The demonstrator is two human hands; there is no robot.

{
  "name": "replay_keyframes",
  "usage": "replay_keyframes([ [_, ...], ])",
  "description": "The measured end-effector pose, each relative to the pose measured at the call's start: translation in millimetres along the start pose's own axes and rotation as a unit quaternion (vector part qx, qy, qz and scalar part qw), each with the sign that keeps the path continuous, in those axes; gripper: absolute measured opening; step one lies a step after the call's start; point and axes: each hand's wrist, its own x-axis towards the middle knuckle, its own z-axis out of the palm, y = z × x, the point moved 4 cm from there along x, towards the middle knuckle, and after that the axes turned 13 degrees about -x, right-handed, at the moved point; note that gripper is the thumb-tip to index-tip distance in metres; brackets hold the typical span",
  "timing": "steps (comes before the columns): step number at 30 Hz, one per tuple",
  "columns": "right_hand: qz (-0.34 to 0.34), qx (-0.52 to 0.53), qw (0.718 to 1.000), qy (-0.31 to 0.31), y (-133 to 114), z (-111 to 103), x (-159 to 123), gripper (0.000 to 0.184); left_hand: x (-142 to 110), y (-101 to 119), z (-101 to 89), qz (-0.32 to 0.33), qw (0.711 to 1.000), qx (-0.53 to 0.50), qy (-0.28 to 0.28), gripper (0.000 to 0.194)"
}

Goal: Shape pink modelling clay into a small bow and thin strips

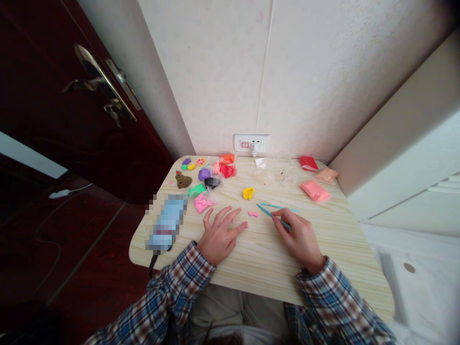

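Note:
My left hand [220, 235] rests on the table with its fingers spread. One fingertip touches or lies right beside a small bit of pink clay [247, 225]. A pink bow-shaped piece [253, 214] lies just beyond, between my hands. In my right hand [295, 235] a teal clay knife [266, 211] is pinched, its blade pointing left and away from me; part of the handle is hidden by my fingers. Behind it lies a second thin blue tool [283, 207]. A yellow clay piece [247, 193] sits farther back.
Several bags of coloured clay, such as a pink bag [203, 202], lie at the back left beside a brown coiled figure [183, 180]. Salmon packets [315, 190] are at the right. A blurred phone-like device [168, 223] with a cable lies left. A wall socket [251, 143] is behind the table [251, 268].

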Motion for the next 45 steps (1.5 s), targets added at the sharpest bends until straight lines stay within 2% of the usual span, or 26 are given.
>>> replay_keyframes([
  [5, 0.000, 0.002, 1.000, -0.001, 0.0, -0.2, 0.0, 0.018, 0.1, 0.4, -0.2, 0.012, 1.000, 0.000, 0.005, 0.045],
  [12, -0.002, 0.004, 1.000, 0.000, -0.8, -1.4, 0.2, 0.018, 0.1, 2.5, 5.9, 0.048, 0.998, -0.006, -0.036, 0.042],
  [25, -0.003, 0.004, 1.000, 0.000, 0.5, 0.4, -0.5, 0.016, 0.5, 3.7, 5.2, 0.059, 0.998, -0.010, -0.019, 0.040],
  [45, -0.008, 0.000, 1.000, 0.003, 0.4, -0.3, -0.5, 0.017, 0.8, 1.8, 1.1, 0.019, 1.000, 0.008, -0.002, 0.046],
])
